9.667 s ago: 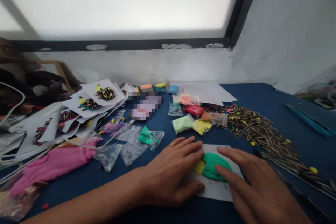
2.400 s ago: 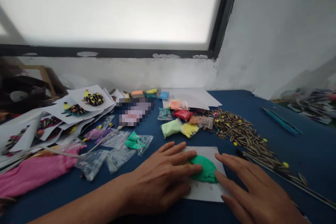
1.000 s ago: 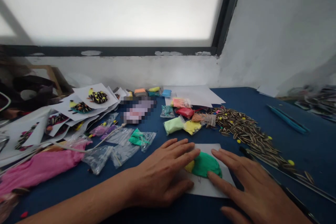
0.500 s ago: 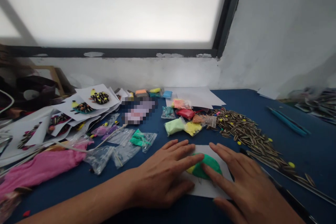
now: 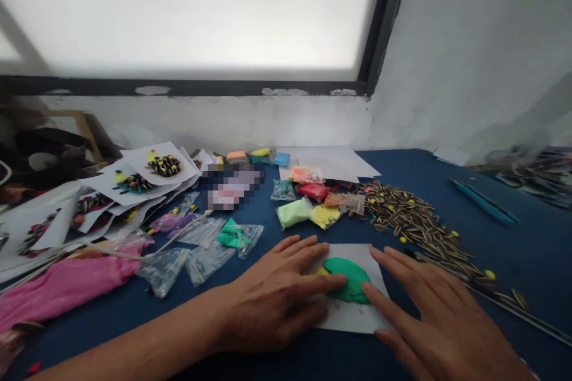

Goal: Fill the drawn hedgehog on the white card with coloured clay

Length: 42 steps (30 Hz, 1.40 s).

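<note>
Left hand (image 5: 279, 292) is spread pretty flat over the left side of a small white paper (image 5: 346, 322), index finger stretched out and resting on a rounded patch of green modelling clay (image 5: 351, 286). Right hand (image 5: 433, 303) comes in from the other side, fingers fanned wide and not gripping anything, with the index fingertip right at the clay's right edge. So basically the green blob sits on the paper between both hands, with a bit of yellow clay (image 5: 322, 271) poking out on its left, partly under the fingers. I can make out some thin drawn marks on the paper just below the green.

From where I'm standing, the blue table (image 5: 402, 166) is pretty busy. Just past the right hand there's a big heap of striped sunflower seeds (image 5: 411, 211) with yellow dots of clay mixed in, and a long thin rod (image 5: 513, 306) lying along its near side. Beyond the paper you've got a pale green packet (image 5: 294, 213) touching a yellow one (image 5: 325, 216), with a red packet (image 5: 313, 191) behind. Way over left: a fat bag of pink clay (image 5: 75, 286) and a messy pile of white sheets with seed-covered figures (image 5: 163, 165) on them.
</note>
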Each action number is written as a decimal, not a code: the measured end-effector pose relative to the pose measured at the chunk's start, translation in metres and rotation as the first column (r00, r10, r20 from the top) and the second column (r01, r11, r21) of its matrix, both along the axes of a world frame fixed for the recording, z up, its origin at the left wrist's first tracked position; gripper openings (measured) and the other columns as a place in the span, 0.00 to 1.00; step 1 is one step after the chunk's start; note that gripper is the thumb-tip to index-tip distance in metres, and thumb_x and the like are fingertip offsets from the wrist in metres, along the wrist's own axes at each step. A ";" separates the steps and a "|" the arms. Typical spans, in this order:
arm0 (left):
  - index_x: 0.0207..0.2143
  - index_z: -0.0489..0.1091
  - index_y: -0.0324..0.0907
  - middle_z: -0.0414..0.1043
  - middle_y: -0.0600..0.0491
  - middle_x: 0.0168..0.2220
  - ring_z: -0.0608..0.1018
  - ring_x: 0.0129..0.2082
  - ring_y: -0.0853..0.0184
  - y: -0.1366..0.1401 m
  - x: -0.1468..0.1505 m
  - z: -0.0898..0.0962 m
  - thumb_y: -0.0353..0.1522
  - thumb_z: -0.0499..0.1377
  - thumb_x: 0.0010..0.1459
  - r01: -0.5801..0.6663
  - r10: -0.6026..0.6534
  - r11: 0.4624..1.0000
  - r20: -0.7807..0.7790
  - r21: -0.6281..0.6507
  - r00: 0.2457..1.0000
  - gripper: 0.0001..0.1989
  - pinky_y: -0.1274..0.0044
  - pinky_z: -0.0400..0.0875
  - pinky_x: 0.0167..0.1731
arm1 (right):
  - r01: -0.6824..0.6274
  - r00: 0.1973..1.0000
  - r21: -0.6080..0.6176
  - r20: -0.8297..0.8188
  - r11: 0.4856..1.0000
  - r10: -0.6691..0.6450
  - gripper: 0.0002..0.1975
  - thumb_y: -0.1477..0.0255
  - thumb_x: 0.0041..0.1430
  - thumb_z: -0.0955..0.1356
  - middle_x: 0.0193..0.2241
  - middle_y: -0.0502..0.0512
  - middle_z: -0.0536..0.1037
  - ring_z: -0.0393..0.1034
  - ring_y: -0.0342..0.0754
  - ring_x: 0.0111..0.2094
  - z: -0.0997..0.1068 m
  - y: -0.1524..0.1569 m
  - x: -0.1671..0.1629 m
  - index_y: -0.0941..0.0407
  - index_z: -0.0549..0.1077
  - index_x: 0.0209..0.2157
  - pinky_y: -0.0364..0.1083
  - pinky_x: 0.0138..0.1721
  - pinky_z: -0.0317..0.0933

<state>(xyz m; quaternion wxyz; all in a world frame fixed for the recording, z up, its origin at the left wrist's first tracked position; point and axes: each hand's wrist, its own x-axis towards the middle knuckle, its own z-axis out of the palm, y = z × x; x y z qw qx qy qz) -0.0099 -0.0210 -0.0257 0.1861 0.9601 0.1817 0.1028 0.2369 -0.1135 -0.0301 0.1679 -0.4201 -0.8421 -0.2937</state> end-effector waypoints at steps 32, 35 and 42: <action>0.62 0.59 0.54 0.53 0.47 0.66 0.58 0.65 0.50 0.001 0.000 -0.001 0.35 0.54 0.64 0.001 -0.001 1.000 0.003 0.007 1.000 0.24 0.55 0.49 0.63 | -0.082 0.991 -0.051 -0.109 0.995 0.076 0.12 0.73 0.63 0.63 0.51 0.63 0.76 0.68 0.55 0.54 -0.005 -0.004 0.003 0.56 0.78 0.41 0.52 0.46 0.66; 0.62 0.59 0.54 0.52 0.47 0.66 0.57 0.66 0.50 0.001 0.001 -0.001 0.35 0.55 0.63 0.002 -0.002 1.000 0.000 -0.004 1.000 0.25 0.54 0.49 0.63 | -0.095 0.990 -0.037 -0.112 0.995 0.090 0.13 0.73 0.62 0.63 0.54 0.64 0.72 0.64 0.56 0.56 -0.008 -0.004 0.006 0.56 0.77 0.44 0.53 0.47 0.65; 0.62 0.60 0.53 0.41 0.45 0.69 0.49 0.68 0.51 -0.001 0.000 0.000 0.32 0.55 0.63 -0.001 0.001 1.000 -0.026 -0.019 1.000 0.25 0.54 0.47 0.63 | -0.063 0.995 -0.033 0.073 0.998 0.065 0.19 0.67 0.59 0.64 0.55 0.70 0.70 0.66 0.62 0.55 -0.001 -0.003 0.005 0.54 0.75 0.50 0.56 0.41 0.68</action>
